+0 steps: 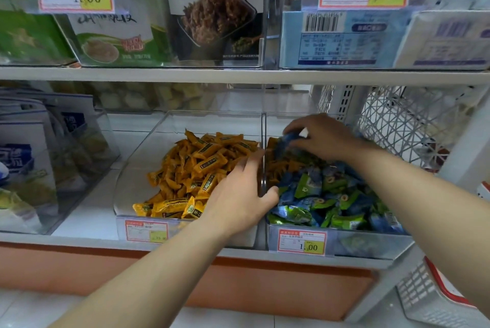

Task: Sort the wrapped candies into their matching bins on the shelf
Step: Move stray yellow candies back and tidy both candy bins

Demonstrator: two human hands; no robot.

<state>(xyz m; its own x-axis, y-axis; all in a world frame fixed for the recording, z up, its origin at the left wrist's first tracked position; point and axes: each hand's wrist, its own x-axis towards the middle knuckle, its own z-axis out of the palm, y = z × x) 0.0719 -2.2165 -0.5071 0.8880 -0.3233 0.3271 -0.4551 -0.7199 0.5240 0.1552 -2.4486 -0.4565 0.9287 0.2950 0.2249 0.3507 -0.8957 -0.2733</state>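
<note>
Two clear plastic bins stand side by side on the lower shelf. The left bin [138, 168] holds a heap of orange wrapped candies [196, 165]. The right bin [371, 244] holds green and blue wrapped candies [326, 195], with some orange candies [278, 165] mixed in at its back left. My left hand [238, 195] rests over the divider between the bins, fingers fairly straight on the orange heap, thumb in the right bin. My right hand [323, 136] reaches into the back of the right bin and pinches a blue wrapped candy [287, 140].
Price tags [302, 242] hang on the bin fronts. A clear bin with blue and white packets [31, 157] stands to the left. A white lattice basket [403, 120] sits to the right. Boxed goods fill the upper shelf [238, 74].
</note>
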